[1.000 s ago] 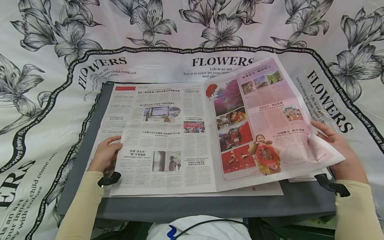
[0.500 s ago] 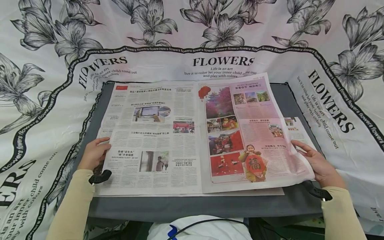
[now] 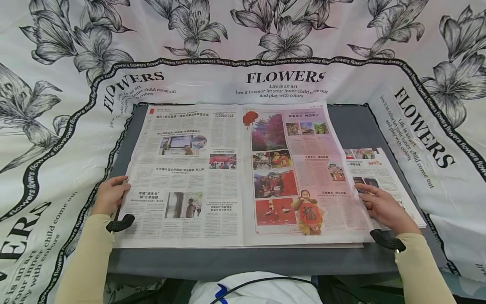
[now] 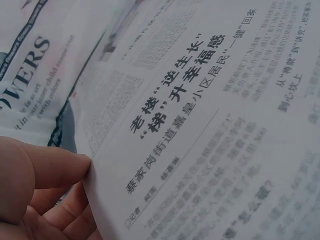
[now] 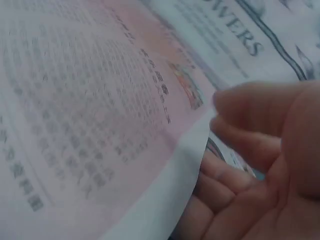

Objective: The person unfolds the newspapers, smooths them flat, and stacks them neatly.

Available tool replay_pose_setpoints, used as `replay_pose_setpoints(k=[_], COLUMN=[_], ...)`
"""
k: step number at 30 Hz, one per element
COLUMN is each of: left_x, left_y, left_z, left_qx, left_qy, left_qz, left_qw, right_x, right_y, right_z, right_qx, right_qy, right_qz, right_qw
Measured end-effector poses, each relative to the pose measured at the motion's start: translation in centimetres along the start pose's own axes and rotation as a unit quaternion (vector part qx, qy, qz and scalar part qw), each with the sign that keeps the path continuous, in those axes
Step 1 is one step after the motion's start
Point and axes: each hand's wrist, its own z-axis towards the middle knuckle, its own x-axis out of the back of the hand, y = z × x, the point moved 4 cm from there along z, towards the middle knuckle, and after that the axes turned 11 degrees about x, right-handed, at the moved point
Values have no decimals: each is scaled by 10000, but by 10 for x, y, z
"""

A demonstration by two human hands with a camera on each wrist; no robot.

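Observation:
An open newspaper (image 3: 224, 177) lies spread in front of me in the head view, its left page grey print and its right page pink with red photos. My left hand (image 3: 109, 196) pinches the left edge; in the left wrist view the thumb (image 4: 62, 167) lies over the paper's margin with curled fingers beneath. At the right edge, my right hand (image 3: 385, 209) pinches the page. In the right wrist view the thumb and a finger of that hand (image 5: 250, 150) meet on the edge, which curls up slightly. Part of the fingers is hidden behind the paper.
The newspaper lies on a dark grey tabletop (image 3: 243, 261). Another printed paper (image 3: 383, 181) lies at the right, partly under my right hand. A white cloth with flower drawings (image 3: 284, 38) surrounds the table. A black cable (image 3: 262, 279) crosses in front of my body.
Both hands have moved left with the newspaper. The right page, raised and tilted before, has come down nearly flat, showing the other paper at the right. The left page covers the sheet under it more.

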Motion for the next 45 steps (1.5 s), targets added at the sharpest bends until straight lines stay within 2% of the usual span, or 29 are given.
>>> replay_pose_setpoints(k=[1,2,4,5,8,11,13,19,31,36,45], left_x=[1,2,2,2,4,5,5,8,13,15,17], left_y=[0,0,0,0,1,2,2,-2,-6,-8,-9], left_z=[1,1,1,1,0,-1,-1,-1,3,3,4], left_qx=[-7,-1,24,52,32,-11,-11,34,226,320,515], left_qy=[37,71,134,186,484,777,843,753,856,850,968], left_qz=[7,8,14,25,191,312,351,294,57,-47,-107], left_qw=[10000,10000,9999,9998,9986,9965,9958,9967,9961,9959,9939], right_x=[-2,-5,-11,-15,-25,-34,-38,-43,-50,-52,-55], right_y=[0,0,-3,-5,-8,-9,-10,-6,-5,-2,-1], right_z=[1,2,5,6,10,15,17,23,17,18,22], right_qx=[-147,-257,-311,-299,-137,65,156,218,-65,-11,-230], right_qy=[168,280,436,522,689,747,785,834,755,837,913], right_qz=[-747,-1475,-2793,-3272,-4135,-4411,-4472,-4585,-4613,-4588,-4582], right_qw=[9970,9883,9587,9431,9078,8943,8909,8845,8840,8846,8838])
